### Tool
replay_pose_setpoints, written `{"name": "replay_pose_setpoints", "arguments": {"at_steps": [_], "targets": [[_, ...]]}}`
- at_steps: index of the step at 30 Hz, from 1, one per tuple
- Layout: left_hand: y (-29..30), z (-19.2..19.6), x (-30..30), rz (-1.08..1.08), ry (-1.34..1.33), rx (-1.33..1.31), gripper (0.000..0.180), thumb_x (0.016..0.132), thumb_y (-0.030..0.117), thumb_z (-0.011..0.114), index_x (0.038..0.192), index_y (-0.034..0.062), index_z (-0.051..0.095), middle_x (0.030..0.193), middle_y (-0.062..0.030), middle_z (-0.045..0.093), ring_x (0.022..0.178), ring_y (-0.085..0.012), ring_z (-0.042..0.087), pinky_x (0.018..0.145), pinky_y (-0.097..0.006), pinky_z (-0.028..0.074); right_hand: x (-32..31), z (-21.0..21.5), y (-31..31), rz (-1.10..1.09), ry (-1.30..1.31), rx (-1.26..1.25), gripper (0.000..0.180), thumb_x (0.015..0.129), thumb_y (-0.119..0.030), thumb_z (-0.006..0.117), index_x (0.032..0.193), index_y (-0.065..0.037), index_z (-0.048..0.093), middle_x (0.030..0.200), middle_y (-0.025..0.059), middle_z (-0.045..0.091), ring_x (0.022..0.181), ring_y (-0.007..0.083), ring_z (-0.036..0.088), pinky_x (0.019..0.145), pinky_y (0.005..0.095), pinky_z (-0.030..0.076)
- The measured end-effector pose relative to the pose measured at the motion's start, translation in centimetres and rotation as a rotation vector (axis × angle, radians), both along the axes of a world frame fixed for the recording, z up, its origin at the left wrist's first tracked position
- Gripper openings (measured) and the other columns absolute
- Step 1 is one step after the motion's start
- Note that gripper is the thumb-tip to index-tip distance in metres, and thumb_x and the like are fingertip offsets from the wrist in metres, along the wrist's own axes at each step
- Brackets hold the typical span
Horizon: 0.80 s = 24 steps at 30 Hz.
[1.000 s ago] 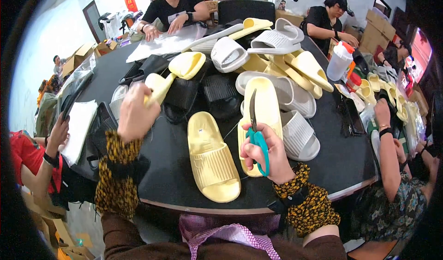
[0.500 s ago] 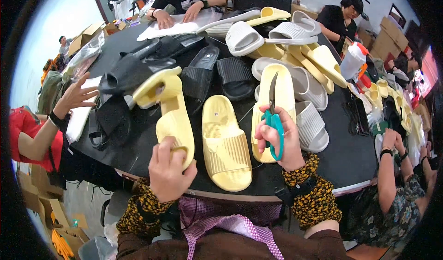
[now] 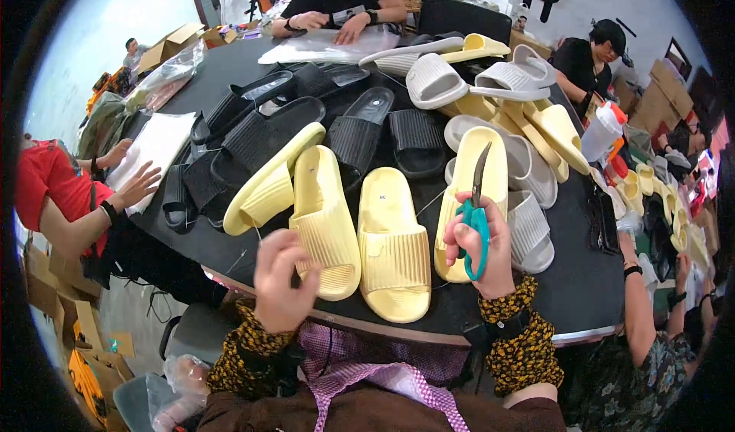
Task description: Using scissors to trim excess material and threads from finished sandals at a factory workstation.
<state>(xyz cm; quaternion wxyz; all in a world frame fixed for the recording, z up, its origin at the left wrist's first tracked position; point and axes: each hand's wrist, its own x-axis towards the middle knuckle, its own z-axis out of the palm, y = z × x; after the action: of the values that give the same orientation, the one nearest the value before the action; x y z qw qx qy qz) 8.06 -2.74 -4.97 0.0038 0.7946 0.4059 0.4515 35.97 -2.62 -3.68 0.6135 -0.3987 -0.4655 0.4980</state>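
My right hand [image 3: 496, 252] is closed around teal-handled scissors [image 3: 480, 178], their blades together and pointing up. It is over a yellow slide slipper [image 3: 457, 183] on the right. My left hand [image 3: 282, 283], slightly blurred, has loosely curled fingers with a gap to the thumb and nothing visible in them. It hovers by the toe end of another yellow slipper [image 3: 325, 237], which lies next to a third yellow slipper [image 3: 394, 260] in the middle. A further yellow slipper [image 3: 264, 194] rests on its side against black slippers [image 3: 279, 133] to the left.
Grey slippers [image 3: 528, 225] and more yellow ones are heaped at the right and back of the black table [image 3: 570, 294]. A white bottle [image 3: 603, 129] with a red lid stands at the right. People sit around the table; one touches white sheets [image 3: 161, 141] at the left.
My left hand has let go of the yellow slipper, which now lies on the table with its mate on its side. The head view has shifted. The left neighbour's raised hand has come down.
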Motion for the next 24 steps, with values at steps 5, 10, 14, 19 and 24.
{"name": "replay_pose_setpoints", "arguments": {"at_steps": [5,10,14,19,24], "targets": [[1.0,-0.7,-2.3,0.191,-0.156,-0.107,0.019,0.077,-0.003,0.061,0.094,-0.0012,0.054,0.107,-0.0161,0.053,0.088,-0.0255,0.055,0.072,-0.031,0.047,0.3,-0.3,0.0,0.004,0.021,-0.027,0.037,0.085,-0.003,0.055,0.119,0.0,0.043,0.075,0.0085,0.055,0.054,0.0095,0.052,0.047,0.0233,0.045],[1.6,-0.9,-4.2,0.288,-0.121,-0.104,0.023,0.077,-0.004,0.059,0.099,-0.0025,0.054,0.106,-0.0159,0.055,0.086,-0.0246,0.056,0.072,-0.03,0.047,0.0,-0.4,0.0,-0.004,-0.043,0.006,0.04,0.084,-0.016,0.059,0.117,0.0,0.043,0.074,0.0083,0.055,0.051,0.0105,0.051,0.046,0.0229,0.045],[1.6,-1.2,-4.5,0.269,-0.107,-0.148,0.025,0.078,-0.004,0.058,0.103,-0.0028,0.054,0.105,-0.016,0.055,0.084,-0.0256,0.056,0.072,-0.031,0.047,-0.1,0.1,0.0,-0.019,-0.058,0.001,0.04,0.083,-0.015,0.058,0.117,0.0,0.043,0.074,0.0088,0.055,0.051,0.0102,0.051,0.046,0.0223,0.044],[2.1,-2.4,-4.5,0.269,-0.041,-0.23,0.028,0.079,-0.003,0.058,0.107,-0.0017,0.055,0.106,-0.0173,0.055,0.085,-0.0278,0.056,0.073,-0.032,0.047,-0.2,-0.2,0.2,-0.02,-0.065,-0.008,0.04,0.083,-0.015,0.057,0.117,0.001,0.043,0.074,0.009,0.055,0.051,0.0101,0.05,0.046,0.0221,0.044],[1.9,-2.7,-3.7,0.231,-0.03,-0.352,0.032,0.079,0.0,0.058,0.111,-0.0018,0.054,0.107,-0.0182,0.056,0.088,-0.0304,0.057,0.075,-0.035,0.047,-0.1,-0.3,0.2,-0.004,-0.09,0.005,0.04,0.084,-0.015,0.058,0.117,0.0,0.042,0.074,0.0086,0.055,0.051,0.01,0.05,0.046,0.0218,0.044]]}}
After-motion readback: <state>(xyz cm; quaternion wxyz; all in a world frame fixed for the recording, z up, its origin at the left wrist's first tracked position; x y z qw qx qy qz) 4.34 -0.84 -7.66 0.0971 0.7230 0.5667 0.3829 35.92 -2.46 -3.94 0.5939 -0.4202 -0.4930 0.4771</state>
